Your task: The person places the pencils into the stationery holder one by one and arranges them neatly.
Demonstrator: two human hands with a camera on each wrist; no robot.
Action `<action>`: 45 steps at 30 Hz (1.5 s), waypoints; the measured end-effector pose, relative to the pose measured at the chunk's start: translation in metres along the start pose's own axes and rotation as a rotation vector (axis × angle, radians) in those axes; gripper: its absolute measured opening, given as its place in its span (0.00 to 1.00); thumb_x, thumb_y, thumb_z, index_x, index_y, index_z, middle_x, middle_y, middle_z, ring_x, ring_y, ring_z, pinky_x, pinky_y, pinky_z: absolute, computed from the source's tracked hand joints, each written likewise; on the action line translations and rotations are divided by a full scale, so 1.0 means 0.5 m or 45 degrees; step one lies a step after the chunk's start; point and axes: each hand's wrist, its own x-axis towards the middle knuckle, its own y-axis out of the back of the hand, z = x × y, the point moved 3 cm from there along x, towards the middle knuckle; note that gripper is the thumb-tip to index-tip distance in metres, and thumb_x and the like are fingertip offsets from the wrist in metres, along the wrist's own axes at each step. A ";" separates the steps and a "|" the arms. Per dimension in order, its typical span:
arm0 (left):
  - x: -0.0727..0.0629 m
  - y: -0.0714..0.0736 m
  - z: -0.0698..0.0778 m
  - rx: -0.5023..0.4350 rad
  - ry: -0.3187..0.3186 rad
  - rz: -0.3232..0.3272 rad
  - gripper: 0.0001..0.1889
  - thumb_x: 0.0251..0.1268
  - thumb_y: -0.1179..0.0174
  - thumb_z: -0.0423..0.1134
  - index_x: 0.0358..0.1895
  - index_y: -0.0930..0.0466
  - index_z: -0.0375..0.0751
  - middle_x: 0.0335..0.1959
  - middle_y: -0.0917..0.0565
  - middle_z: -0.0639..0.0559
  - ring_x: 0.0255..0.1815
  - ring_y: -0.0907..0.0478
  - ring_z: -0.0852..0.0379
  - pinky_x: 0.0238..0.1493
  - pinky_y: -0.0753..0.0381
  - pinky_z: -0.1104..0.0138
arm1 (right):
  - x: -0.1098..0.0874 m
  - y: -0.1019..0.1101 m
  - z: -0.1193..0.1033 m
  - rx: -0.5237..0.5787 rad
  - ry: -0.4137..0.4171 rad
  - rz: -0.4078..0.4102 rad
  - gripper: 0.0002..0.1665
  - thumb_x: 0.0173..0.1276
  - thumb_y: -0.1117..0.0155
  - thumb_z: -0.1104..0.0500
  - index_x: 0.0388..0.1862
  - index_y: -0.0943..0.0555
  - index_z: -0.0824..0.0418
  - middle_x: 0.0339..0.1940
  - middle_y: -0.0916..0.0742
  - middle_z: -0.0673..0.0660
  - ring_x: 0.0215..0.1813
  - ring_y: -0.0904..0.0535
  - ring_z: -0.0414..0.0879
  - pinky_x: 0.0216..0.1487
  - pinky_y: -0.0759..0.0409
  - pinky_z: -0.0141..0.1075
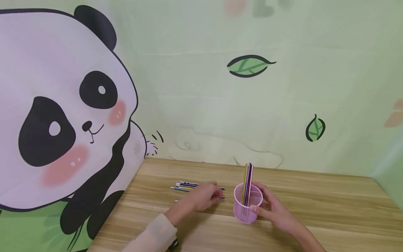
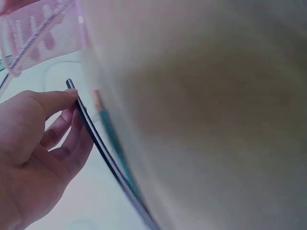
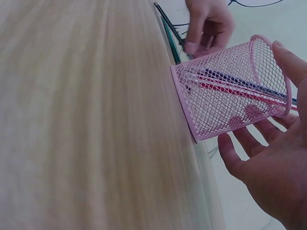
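Note:
A pink mesh pencil cup stands upright on the table with several pencils leaning in it. My right hand holds the cup from its right side, thumb at the rim and fingers around the mesh, as the right wrist view also shows. Left of the cup, my left hand is low over a loose group of pencils. In the left wrist view its thumb and fingers pinch a dark pencil near one end. A green pencil lies just beside that one.
The wood-grain table reaches back to a pale green wall cloth printed with leaves. A large printed panda covers the left side. One more pencil end shows beside my left forearm.

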 end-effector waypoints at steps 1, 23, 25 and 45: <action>0.000 0.006 0.003 0.002 -0.003 0.016 0.06 0.74 0.34 0.34 0.49 0.11 0.43 0.43 0.15 0.56 0.45 0.18 0.64 0.52 0.17 0.73 | 0.001 0.000 -0.001 0.003 -0.003 -0.001 0.43 0.75 0.31 0.64 0.83 0.40 0.58 0.77 0.29 0.72 0.71 0.28 0.76 0.64 0.19 0.39; 0.002 0.195 0.123 -0.500 -0.233 0.394 0.08 0.77 0.35 0.33 0.53 0.17 0.42 0.44 0.17 0.56 0.44 0.19 0.64 0.43 0.14 0.72 | 0.004 -0.002 0.007 0.030 0.023 -0.011 0.42 0.75 0.32 0.66 0.83 0.39 0.60 0.77 0.29 0.73 0.72 0.29 0.75 0.64 0.19 0.40; 0.000 0.216 0.137 -0.608 -0.259 0.464 0.08 0.75 0.34 0.33 0.53 0.16 0.42 0.44 0.15 0.56 0.45 0.18 0.62 0.43 0.12 0.68 | 0.005 -0.001 0.008 0.035 0.016 -0.008 0.42 0.75 0.32 0.65 0.83 0.39 0.59 0.77 0.29 0.72 0.73 0.30 0.74 0.65 0.19 0.41; 0.025 0.241 0.183 -1.128 -0.227 0.664 0.07 0.73 0.31 0.33 0.50 0.17 0.41 0.45 0.14 0.49 0.46 0.16 0.59 0.46 0.09 0.58 | 0.003 -0.002 0.004 0.037 0.010 -0.024 0.44 0.76 0.33 0.65 0.85 0.42 0.59 0.77 0.29 0.73 0.71 0.28 0.74 0.64 0.19 0.41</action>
